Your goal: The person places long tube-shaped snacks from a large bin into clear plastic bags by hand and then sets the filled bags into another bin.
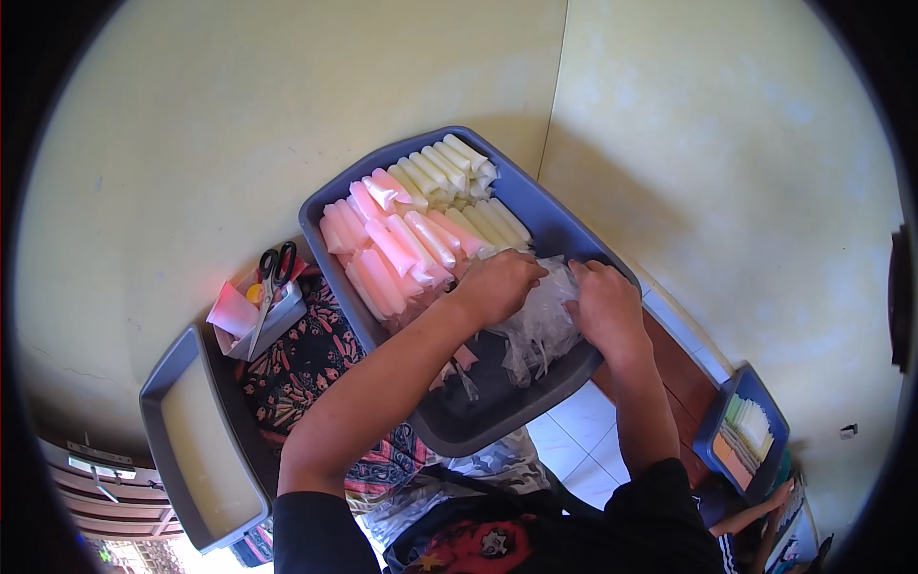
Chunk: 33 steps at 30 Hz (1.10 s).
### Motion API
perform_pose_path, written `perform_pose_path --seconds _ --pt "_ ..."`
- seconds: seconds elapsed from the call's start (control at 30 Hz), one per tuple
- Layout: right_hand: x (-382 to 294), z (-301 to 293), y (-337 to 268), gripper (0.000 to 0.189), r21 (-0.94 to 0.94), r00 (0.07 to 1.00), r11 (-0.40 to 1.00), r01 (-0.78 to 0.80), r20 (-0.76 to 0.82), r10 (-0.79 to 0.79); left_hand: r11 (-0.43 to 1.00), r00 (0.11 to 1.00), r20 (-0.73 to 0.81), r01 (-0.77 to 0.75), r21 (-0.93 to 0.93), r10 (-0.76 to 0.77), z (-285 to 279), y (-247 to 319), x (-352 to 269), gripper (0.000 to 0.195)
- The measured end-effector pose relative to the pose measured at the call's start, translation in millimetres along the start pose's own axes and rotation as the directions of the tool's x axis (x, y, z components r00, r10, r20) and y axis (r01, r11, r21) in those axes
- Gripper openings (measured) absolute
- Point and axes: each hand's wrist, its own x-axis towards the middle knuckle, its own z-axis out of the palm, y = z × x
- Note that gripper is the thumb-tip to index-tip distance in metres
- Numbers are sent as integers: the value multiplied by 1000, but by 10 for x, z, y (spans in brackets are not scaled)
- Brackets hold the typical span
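Note:
A large grey-blue plastic tub (459, 434) lies before me, with rows of filled plastic tubes in it: pink ones (391, 247) at the left and pale yellow-green ones (437, 168) at the top. At the tub's right side is a bunch of clear, crumpled plastic bags (538, 316). My left hand (505, 283) is at the bunch's upper left, its fingers bent and close together. My right hand (606, 305) is at its right edge, with thumb and fingers against the plastic. Whether the left fingers pinch a bag is hard to tell.
Left of the tub, a small box (276, 323) holds black-handled scissors (267, 294). Beside it, a grey tray (154, 423) contains pale liquid. Dark patterned cloth (308, 359) lies between. At lower right are a blue tub (767, 423) of coloured tubes and another person's arm (749, 516). Walls rise behind.

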Motion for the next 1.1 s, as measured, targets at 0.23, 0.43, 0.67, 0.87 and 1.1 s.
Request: perform_pose_path --seconds 0.23,0.43,0.67,0.87,1.1 --pt "-150 -247 -356 62 33 963 983 182 -206 -172 999 989 -148 30 29 -25 -467 9 -552 29" --pt "-70 -74 -834 47 254 917 881 399 -111 -383 984 970 -171 178 27 -171 -555 -94 -1307 34" --pt "117 400 -989 40 314 840 821 477 110 -531 981 962 -213 187 58 -171 -608 89 -1501 40" --pt "221 629 -960 49 388 823 828 405 240 -515 977 984 -30 177 123 -175 -557 -3 -1351 35" --pt "255 884 -980 56 341 793 894 290 438 -424 937 970 38 220 271 -238 -301 -200 -1164 18"
